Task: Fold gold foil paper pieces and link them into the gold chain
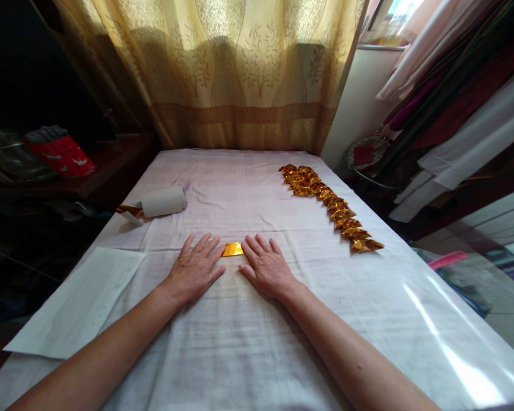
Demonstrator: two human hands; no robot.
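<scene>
A small flat piece of shiny gold foil paper (232, 249) lies on the white cloth between my hands. My left hand (196, 267) rests flat with fingers spread, its fingertips at the foil's left end. At the right end, my right hand (266, 264) lies palm down, fingers stretched out over the foil's edge. Both hands partly cover the foil's ends. Farther off to the right, a row of folded gold foil pieces (341, 212) runs diagonally along the table, set close against one another.
The cloth-covered table (240, 342) ends at a gold curtain (240, 74). On its left are a white roll (163, 201), with gold foil beside it, and a white paper sheet (77, 302). A red container (62, 153) stands on a dark side surface; clothes (475, 137) hang at right.
</scene>
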